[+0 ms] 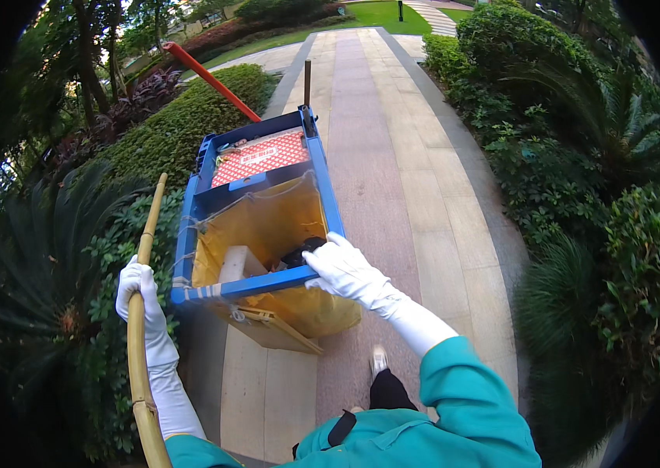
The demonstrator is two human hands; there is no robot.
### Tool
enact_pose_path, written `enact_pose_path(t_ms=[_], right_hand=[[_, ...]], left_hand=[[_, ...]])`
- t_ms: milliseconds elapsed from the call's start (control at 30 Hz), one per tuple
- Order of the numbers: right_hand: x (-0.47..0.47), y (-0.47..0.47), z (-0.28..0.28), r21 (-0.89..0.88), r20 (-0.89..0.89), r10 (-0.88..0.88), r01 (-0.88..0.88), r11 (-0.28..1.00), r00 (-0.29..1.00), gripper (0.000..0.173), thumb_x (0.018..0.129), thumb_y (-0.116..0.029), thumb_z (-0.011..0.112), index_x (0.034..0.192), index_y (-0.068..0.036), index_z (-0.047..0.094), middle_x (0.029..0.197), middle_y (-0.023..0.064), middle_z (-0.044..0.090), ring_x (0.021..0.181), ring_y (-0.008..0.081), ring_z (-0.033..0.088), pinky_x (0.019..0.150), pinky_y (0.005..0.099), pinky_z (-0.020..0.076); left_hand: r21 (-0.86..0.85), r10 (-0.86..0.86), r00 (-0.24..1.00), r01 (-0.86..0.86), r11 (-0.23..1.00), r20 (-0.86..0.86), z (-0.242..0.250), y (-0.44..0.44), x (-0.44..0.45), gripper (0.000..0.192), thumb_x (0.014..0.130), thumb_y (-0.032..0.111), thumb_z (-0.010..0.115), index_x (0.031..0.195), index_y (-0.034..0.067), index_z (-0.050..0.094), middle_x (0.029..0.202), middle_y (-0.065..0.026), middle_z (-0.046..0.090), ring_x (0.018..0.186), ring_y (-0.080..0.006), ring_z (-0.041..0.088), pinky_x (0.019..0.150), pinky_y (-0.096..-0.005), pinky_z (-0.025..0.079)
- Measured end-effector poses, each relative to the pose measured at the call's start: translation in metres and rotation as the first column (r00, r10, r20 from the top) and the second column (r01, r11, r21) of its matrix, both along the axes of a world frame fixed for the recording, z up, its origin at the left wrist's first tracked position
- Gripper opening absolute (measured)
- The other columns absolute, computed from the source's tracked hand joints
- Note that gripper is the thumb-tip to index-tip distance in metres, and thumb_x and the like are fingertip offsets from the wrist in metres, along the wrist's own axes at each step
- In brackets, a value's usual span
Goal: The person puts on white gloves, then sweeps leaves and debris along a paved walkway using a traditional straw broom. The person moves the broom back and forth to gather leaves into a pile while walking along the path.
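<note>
My left hand [141, 292], in a white glove, is closed around a bamboo pole [138, 339] held upright at my left side. My right hand [348, 270], gloved too, grips the near right corner of the blue frame [271, 284] of a janitorial cart. Inside the frame hangs a yellow cart bag [283, 210], open at the top. A whitish block [240, 264] and a black plastic-like bundle [300, 251] lie in it. Beyond the bag, a red-and-white patterned box [265, 155] sits in the cart's front tray. A yellow panel [271, 327] hangs below the near bar.
A red pole [213, 82] leans out from the cart's front left, and a brown stick [307, 82] stands at its front right. The paved path [365, 146] runs ahead. A low hedge [189, 117] borders it on the left, dense shrubs [552, 158] on the right.
</note>
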State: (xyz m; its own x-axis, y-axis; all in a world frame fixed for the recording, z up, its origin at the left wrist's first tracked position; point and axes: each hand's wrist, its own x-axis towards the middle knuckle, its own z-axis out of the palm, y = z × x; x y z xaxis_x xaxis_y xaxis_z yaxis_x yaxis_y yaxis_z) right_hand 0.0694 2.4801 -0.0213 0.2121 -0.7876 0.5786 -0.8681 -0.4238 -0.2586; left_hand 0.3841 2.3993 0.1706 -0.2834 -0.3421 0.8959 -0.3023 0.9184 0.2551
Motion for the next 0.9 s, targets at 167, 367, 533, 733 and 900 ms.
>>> enact_pose_path(t_ms=[167, 367, 533, 733, 900], right_hand=[[-0.036, -0.127, -0.006, -0.115, 0.028, 0.017, -0.013, 0.993, 0.999, 0.041, 0.076, -0.041, 0.076, 0.096, -0.007, 0.063, 0.076, 0.0078, 0.059, 0.078, 0.0266, 0.060, 0.104, 0.0528, 0.0403], [-0.053, -0.277, -0.004, -0.131, 0.151, 0.016, 0.004, 0.991, 0.988, 0.021, 0.076, -0.027, 0.075, 0.080, -0.011, 0.063, 0.070, 0.0085, 0.061, 0.076, 0.0276, 0.061, 0.107, 0.0552, 0.0374], [-0.077, -0.387, 0.001, -0.064, 0.185, -0.033, 0.046, 0.997, 0.982, 0.024, 0.075, -0.030, 0.077, 0.081, -0.011, 0.063, 0.070, 0.0069, 0.058, 0.077, 0.0250, 0.059, 0.106, 0.0590, 0.0354], [-0.125, -0.537, 0.001, -0.133, 0.220, -0.088, 0.119, 0.984, 0.972, 0.027, 0.072, -0.032, 0.078, 0.080, -0.012, 0.062, 0.068, 0.0060, 0.056, 0.073, 0.0250, 0.059, 0.102, 0.0644, 0.0350], [-0.183, -0.643, 0.004, -0.083, 0.217, -0.109, 0.130, 0.988, 0.970, 0.027, 0.072, -0.035, 0.078, 0.077, -0.012, 0.065, 0.067, 0.0062, 0.060, 0.074, 0.0264, 0.060, 0.101, 0.0719, 0.0306]], left_hand=[[0.013, -0.030, 0.999, 0.029, 0.999, 0.035, -0.013, -0.135, -0.061, 0.029, 0.092, -0.003, 0.056, 0.069, 0.009, 0.042, 0.067, -0.0008, 0.049, 0.069, -0.0124, 0.052, 0.098, -0.0456, 0.046], [0.024, 0.007, 1.000, -0.006, 1.000, -0.025, -0.003, -0.297, -0.139, 0.029, 0.093, -0.003, 0.057, 0.070, 0.008, 0.043, 0.069, -0.0017, 0.051, 0.068, -0.0120, 0.051, 0.101, -0.0449, 0.044], [0.040, -0.002, 1.000, 0.002, 0.999, -0.019, -0.001, -0.403, -0.171, 0.028, 0.093, -0.002, 0.056, 0.071, 0.007, 0.043, 0.071, -0.0025, 0.053, 0.070, -0.0119, 0.052, 0.102, -0.0460, 0.044], [0.057, -0.036, 0.998, 0.039, 0.998, -0.053, -0.025, -0.554, -0.230, 0.029, 0.092, -0.002, 0.057, 0.069, 0.010, 0.045, 0.067, 0.0001, 0.051, 0.068, -0.0112, 0.053, 0.099, -0.0451, 0.045], [-0.006, -0.011, 0.998, 0.011, 1.000, -0.055, -0.024, -0.662, -0.278, 0.028, 0.093, 0.002, 0.058, 0.069, 0.008, 0.045, 0.068, -0.0009, 0.051, 0.070, -0.0123, 0.054, 0.099, -0.0483, 0.047]])
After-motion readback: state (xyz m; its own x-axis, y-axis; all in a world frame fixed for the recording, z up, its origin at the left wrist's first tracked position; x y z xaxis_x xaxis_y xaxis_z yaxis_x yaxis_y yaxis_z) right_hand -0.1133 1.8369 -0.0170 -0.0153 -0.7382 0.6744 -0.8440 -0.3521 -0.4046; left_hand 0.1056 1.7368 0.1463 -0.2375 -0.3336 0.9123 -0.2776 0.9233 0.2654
